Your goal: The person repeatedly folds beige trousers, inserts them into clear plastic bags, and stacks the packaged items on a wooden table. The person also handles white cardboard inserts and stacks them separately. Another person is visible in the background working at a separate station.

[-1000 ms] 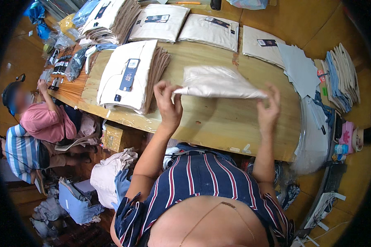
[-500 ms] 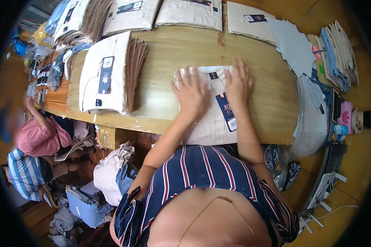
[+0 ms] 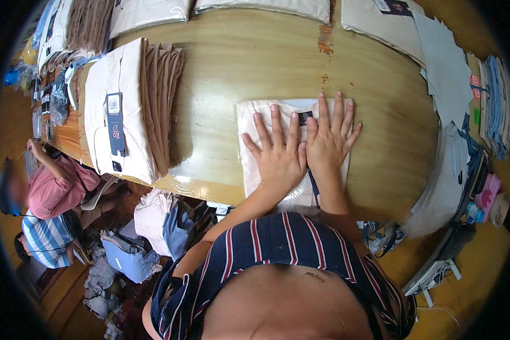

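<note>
Left hand (image 3: 279,163), right hand (image 3: 330,146) flat on folded cream shirt (image 3: 296,197); grip spread on each. Garment stack (image 3: 134,102) at left.

Pink-shirted co-worker (image 3: 52,188), heaped blue garments (image 3: 129,258)

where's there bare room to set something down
Bare tan wooden tabletop lies between the tall stack of cream shirts and the lone folded cream shirt, and right of that shirt. Crowded: far side (flat cream bundles), right end (white sheets).
</note>
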Motion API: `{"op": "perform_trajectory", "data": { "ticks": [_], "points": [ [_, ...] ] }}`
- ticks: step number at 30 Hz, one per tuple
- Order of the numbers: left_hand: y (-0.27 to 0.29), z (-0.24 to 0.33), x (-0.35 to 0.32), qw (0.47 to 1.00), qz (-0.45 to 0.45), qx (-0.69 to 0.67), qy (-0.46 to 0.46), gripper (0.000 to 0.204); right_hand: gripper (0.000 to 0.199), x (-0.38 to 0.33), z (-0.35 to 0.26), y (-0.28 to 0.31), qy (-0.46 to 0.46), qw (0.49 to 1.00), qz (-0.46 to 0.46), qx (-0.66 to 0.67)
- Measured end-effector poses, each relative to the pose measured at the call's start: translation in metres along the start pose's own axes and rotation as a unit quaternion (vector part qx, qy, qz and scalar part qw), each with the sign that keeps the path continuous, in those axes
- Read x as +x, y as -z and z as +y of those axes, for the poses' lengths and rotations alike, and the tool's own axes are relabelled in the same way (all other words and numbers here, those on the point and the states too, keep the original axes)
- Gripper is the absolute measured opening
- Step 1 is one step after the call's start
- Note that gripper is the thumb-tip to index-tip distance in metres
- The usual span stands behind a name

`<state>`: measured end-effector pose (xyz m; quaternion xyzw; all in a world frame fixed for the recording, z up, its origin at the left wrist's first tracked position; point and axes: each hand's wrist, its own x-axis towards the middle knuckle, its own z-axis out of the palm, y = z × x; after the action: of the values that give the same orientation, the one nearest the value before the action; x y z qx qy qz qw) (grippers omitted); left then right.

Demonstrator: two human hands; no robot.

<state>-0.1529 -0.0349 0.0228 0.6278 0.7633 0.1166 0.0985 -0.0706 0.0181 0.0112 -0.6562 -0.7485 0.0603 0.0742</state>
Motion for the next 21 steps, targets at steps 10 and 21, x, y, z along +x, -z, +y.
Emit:
{"op": "perform_trajectory", "data": {
  "ticks": [10,21],
  "points": [
    [-0.001,-0.003,0.004,1.0,-0.012,-0.012,-0.006,0.053,0.047,0.001,0.0,-0.007,0.0,1.0,0.014,-0.022],
    [-0.042,-0.066,-0.003,0.992,0.052,-0.028,-0.111,0.059,0.044,0.027,0.015,-0.051,0.093,0.993,-0.012,-0.065]
  ]
}}
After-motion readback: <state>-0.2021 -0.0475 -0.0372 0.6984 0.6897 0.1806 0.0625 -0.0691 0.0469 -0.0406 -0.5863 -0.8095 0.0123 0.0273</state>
